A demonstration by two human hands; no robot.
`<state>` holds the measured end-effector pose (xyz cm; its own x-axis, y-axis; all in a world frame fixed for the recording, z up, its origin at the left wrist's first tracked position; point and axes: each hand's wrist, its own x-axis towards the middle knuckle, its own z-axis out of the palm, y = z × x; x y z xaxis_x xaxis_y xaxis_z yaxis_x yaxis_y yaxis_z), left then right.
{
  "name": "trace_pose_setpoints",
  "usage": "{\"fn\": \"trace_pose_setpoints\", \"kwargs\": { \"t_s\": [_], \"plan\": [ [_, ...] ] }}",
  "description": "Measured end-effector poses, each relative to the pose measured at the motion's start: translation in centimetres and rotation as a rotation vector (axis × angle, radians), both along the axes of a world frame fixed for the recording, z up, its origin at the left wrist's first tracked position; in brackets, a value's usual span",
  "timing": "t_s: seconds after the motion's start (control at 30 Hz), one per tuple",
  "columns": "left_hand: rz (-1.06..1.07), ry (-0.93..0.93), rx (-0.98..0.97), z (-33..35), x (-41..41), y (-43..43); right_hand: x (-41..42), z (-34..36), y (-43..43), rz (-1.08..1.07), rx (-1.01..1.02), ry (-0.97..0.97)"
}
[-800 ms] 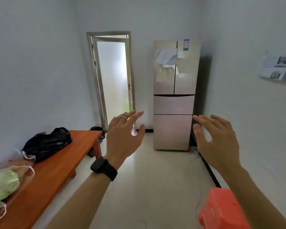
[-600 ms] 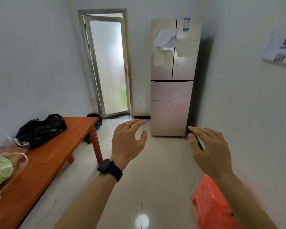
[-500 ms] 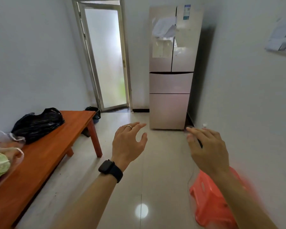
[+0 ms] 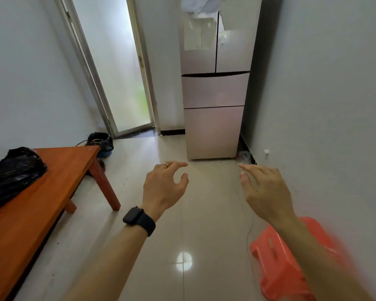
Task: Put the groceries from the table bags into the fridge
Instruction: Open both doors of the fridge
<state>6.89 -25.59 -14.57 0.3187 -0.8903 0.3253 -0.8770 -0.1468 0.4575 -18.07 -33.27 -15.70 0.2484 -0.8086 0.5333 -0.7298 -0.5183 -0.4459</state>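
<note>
A tall pinkish fridge [image 4: 214, 92] stands shut at the far end of the room, papers stuck on its upper doors. A low orange wooden table [image 4: 37, 203] runs along the left wall with a black plastic bag [image 4: 11, 172] on it. Both of my hands are held out over the floor, empty, fingers spread. My left hand [image 4: 164, 187] wears a ring and a black watch on the wrist. My right hand [image 4: 266, 191] is level with it, to the right. Neither hand touches anything.
A glass door [image 4: 115, 68] stands open left of the fridge. A dark bundle [image 4: 101, 143] lies on the floor beyond the table. A red plastic stool [image 4: 278, 263] sits by the right wall under my right arm. Glossy tiled floor [image 4: 182, 224] lies between table and stool.
The view has tilted down and moved forward: the fridge's top and the clear bag with a green vegetable have left the frame. Both hands have stayed open and sunk lower in view.
</note>
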Motion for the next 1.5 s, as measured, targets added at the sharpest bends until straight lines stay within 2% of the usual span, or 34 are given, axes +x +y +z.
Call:
{"fn": "trace_pose_setpoints", "kwargs": {
  "t_s": [0.43, 0.77, 1.07, 1.2, 1.43, 1.5],
  "plan": [
    [-0.059, 0.097, 0.068, -2.1, 8.8, -25.3, 8.4, -1.0, -21.6, -0.026, 0.120, -0.063],
    [-0.013, 0.154, 0.069, -3.4, 13.4, -49.5, 14.5, -1.4, -47.0, 0.044, 0.174, -0.131],
    [0.009, 0.250, 0.059, -2.9, 19.0, -68.5, 19.7, -1.5, -67.1, 0.084, 0.281, -0.064],
    [-0.010, 0.357, 0.060, -3.5, 21.7, -78.1, 22.7, -2.3, -75.9, 0.071, 0.325, -0.059],
    [-0.090, 0.385, 0.101, -2.9, 26.5, -95.1, 27.6, -1.6, -91.0, -0.002, 0.350, -0.009],
    [-0.106, 0.446, 0.109, -2.5, 27.6, -99.5, 28.5, -1.3, -94.8, -0.028, 0.367, -0.026]
  ]
}}
